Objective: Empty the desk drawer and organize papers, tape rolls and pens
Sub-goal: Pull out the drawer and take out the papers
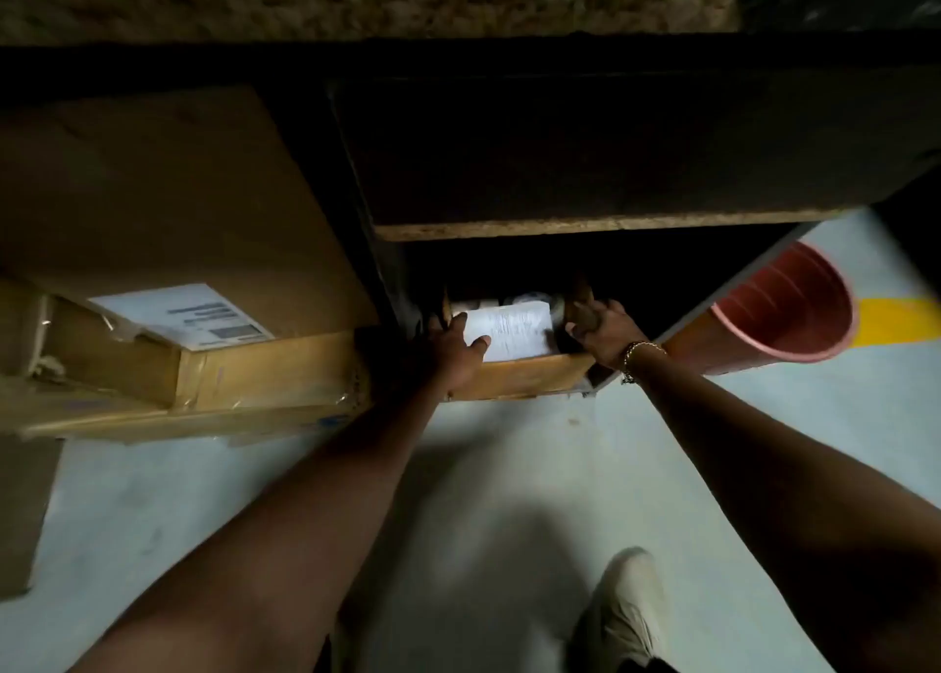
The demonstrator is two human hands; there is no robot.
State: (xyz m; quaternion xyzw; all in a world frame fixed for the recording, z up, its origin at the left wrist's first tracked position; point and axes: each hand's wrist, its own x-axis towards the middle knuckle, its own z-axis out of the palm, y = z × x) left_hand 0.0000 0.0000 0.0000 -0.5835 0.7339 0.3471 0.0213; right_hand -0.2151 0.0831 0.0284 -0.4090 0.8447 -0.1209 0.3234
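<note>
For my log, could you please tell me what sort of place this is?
Probably a storeroom or warehouse: pale concrete floor with a yellow painted stripe, big brown cardboard box bearing a shipping label.

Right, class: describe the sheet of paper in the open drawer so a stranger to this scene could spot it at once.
Find the dark desk, then the open wooden drawer below it, between the cardboard box and the red bucket. The sheet of paper lies inside, between the left hand and the right hand. It alone in the drawer is flat, white and printed.
</note>
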